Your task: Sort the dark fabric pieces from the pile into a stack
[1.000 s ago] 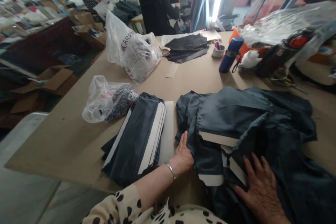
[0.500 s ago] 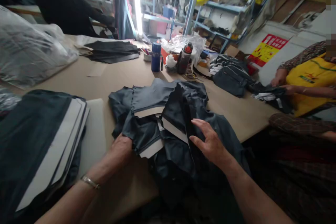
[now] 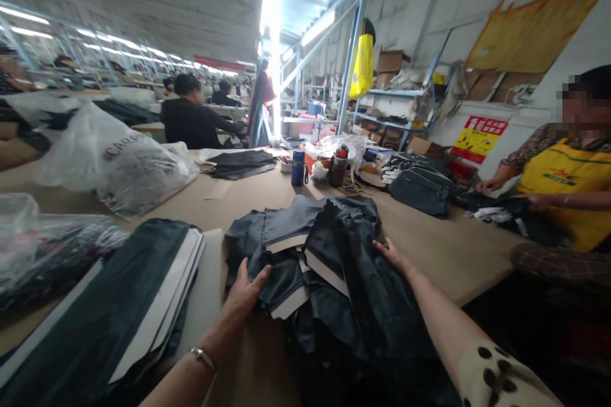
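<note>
Dark navy fabric pieces [image 3: 329, 267] lie heaped at the table's front edge, some with pale strips along their edges. My left hand [image 3: 247, 292] rests at the near left side of the heap, thumb and fingers apart. On the heap's right side, my right hand [image 3: 394, 257] touches the cloth with its fingers stretched out. Neither hand grips anything that I can see. To the left of my left hand lies a stack of folded dark cloth [image 3: 128, 292] with white card-like edges, next to a pale board [image 3: 207, 286].
Clear plastic bags [image 3: 138, 165] sit on the left of the table [image 3: 429, 248]. Behind the heap stand a blue flask [image 3: 299, 168] and a dark bottle [image 3: 338, 166]. More dark garments [image 3: 415, 184] lie at right, near a co-worker in a yellow apron [image 3: 568, 184].
My view has tilted up, showing more of the room. My right hand has shifted from the middle of the heap to its right side. The left hand's fingers now show, spread.
</note>
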Action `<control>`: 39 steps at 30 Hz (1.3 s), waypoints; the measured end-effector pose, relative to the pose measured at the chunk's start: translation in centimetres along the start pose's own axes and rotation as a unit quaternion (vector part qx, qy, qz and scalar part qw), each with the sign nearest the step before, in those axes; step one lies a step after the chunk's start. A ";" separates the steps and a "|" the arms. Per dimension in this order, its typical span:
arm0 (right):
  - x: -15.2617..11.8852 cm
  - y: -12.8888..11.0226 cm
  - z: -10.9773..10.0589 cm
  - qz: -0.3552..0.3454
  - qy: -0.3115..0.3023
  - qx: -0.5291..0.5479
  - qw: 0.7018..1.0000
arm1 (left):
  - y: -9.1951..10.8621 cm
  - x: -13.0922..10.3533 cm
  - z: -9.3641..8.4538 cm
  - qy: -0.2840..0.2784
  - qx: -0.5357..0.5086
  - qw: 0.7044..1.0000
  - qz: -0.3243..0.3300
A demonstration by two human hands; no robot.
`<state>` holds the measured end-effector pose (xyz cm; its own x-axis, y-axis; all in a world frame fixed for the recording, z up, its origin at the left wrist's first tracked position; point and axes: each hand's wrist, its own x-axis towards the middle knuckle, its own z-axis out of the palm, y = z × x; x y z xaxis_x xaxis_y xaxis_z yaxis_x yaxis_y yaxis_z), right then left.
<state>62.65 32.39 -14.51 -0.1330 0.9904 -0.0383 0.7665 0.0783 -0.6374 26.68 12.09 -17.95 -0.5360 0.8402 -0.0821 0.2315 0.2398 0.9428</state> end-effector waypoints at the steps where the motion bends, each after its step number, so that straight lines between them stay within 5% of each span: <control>1: -0.2 -0.1 0.9 -0.011 -0.009 0.009 1.000 | 0.4 0.1 0.6 -0.015 -0.022 1.000 0.008; 5: -2.0 -1.7 4.6 -0.076 -0.051 0.037 0.995 | 1.9 -1.0 2.0 -0.067 -0.078 0.994 0.038; 9: -3.5 -3.8 7.0 -0.108 -0.075 0.052 0.990 | 1.7 -1.5 0.6 -0.054 -0.079 0.994 0.055; 12: -4.6 -5.3 6.7 -0.096 -0.048 0.033 0.994 | 1.0 -1.7 -1.6 -0.032 -0.029 0.997 0.069; 15: -6.8 -7.9 4.9 -0.130 0.045 -0.024 0.990 | 1.3 -2.7 -3.4 0.010 0.028 0.996 0.080; 17: -9.2 -10.6 4.1 -0.206 0.059 -0.080 0.974 | 2.3 -4.1 -3.9 0.062 0.057 0.988 0.131; 20: -12.9 -14.8 5.2 -0.274 -0.033 -0.167 0.947 | 4.2 -6.9 -3.9 0.124 0.074 0.952 0.270; 25: -13.1 -17.0 9.3 -0.223 -0.098 -0.137 0.960 | 5.4 -10.8 -2.7 0.041 0.006 0.930 0.365; 29: -11.7 -14.9 7.6 -0.232 -0.144 -0.020 0.962 | 4.7 -12.1 -1.9 -0.021 -0.051 0.954 0.296; 32: -13.7 -13.4 4.8 -0.238 -0.166 0.111 0.951 | 4.8 -12.5 -1.3 -0.056 -0.143 0.969 0.195; 36: -18.6 -13.0 3.0 -0.187 -0.277 0.375 0.865 | 6.2 -13.6 -0.2 -0.159 -0.262 0.945 0.119; 39: -21.0 -13.8 3.3 -0.190 -0.353 0.367 0.839 | 7.0 -14.5 0.3 -0.216 -0.304 0.923 0.099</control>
<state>52.78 10.16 -7.45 -0.8185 0.5745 -0.0069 0.0261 0.0252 -0.9993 36.31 1.71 -10.28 -0.1289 0.9851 0.1139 -0.2774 -0.1461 0.9496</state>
